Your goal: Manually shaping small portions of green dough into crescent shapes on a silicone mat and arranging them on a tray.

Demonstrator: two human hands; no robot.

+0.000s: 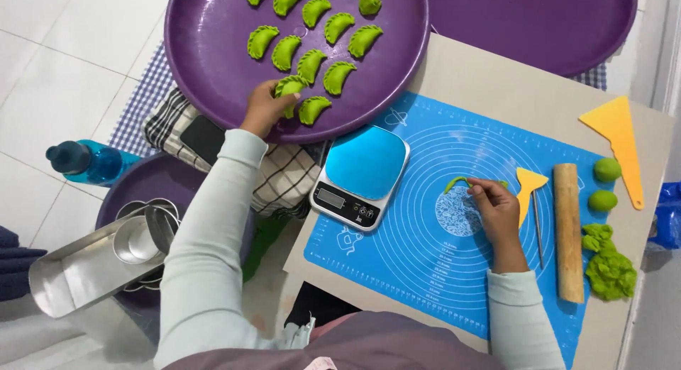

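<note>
On the big purple tray (213, 65), rows of green dumplings sit apart. The left hand (264, 109) has its fingers closed around one more dumpling (291, 87) at the near row. It should go down gently, without touching neighbours. On the blue mat (425, 271), the right hand (496, 207) pinches a green dough strip (457, 181).

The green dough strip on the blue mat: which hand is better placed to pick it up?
The right hand. Its fingertips already touch the strip on the mat. The left hand is away on the purple tray, holding a dumpling.
</note>
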